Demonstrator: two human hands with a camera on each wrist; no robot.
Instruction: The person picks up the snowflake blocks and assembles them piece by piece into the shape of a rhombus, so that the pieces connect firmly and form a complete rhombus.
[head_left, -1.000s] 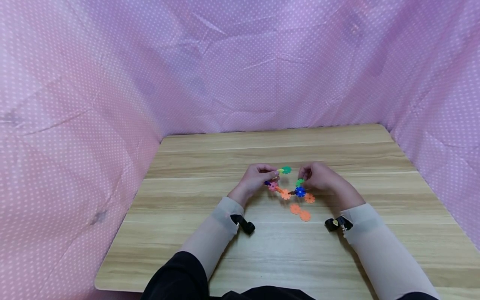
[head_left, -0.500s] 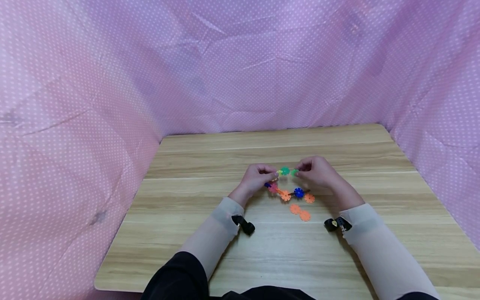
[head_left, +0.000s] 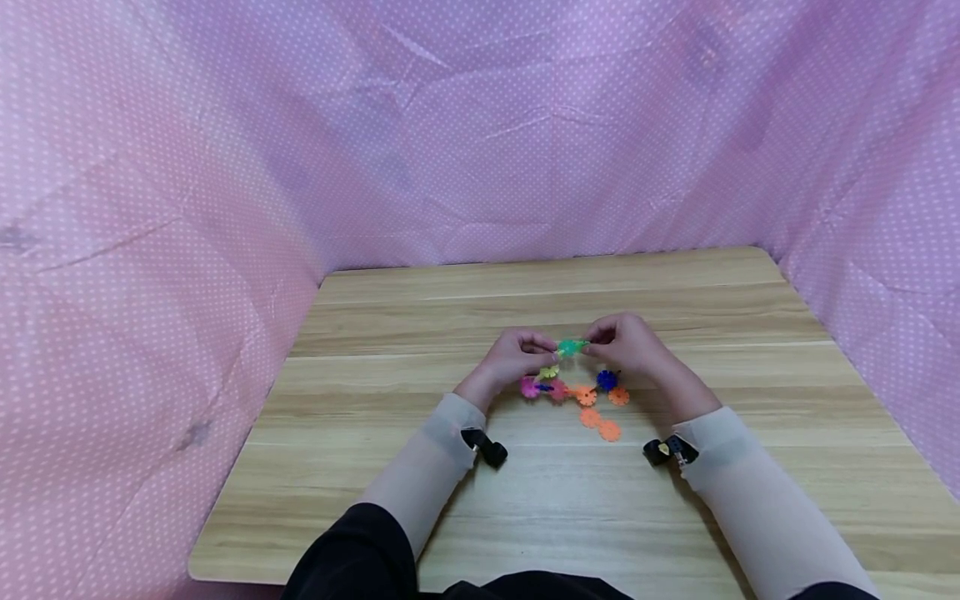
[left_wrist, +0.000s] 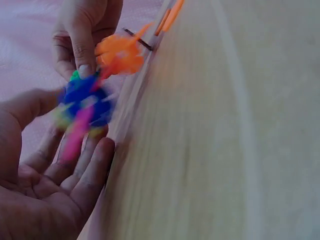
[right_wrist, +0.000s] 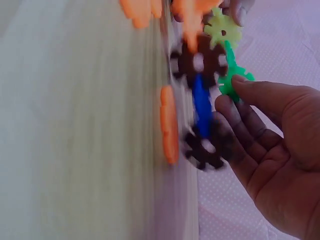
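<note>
A chain of toothed, interlocking plastic snowflake discs hangs between my two hands, close over the table. My left hand [head_left: 516, 358] pinches its yellow-green part, and a pink disc [head_left: 529, 387], an orange disc [head_left: 586, 396] and a blue disc [head_left: 607, 380] trail below. My right hand [head_left: 624, 343] pinches a green disc [right_wrist: 235, 85] between thumb and fingers, right at the chain's other green disc [head_left: 568, 347]. Dark brown discs [right_wrist: 199, 61] and a blue one on edge show in the right wrist view. In the left wrist view, a blurred blue disc [left_wrist: 87, 105] covers the left fingertips.
Loose orange discs lie on the wooden table [head_left: 360, 467]: one [head_left: 618, 396] beside the chain and two [head_left: 590, 417] nearer the body. A pink dotted cloth [head_left: 480, 125] hangs behind and at both sides. Each wrist wears a small black camera [head_left: 491, 450].
My right hand has lifted a green disc from beside the blue one up and left to the chain's green end. The chain has turned, so its pink disc now hangs lower and farther left.
</note>
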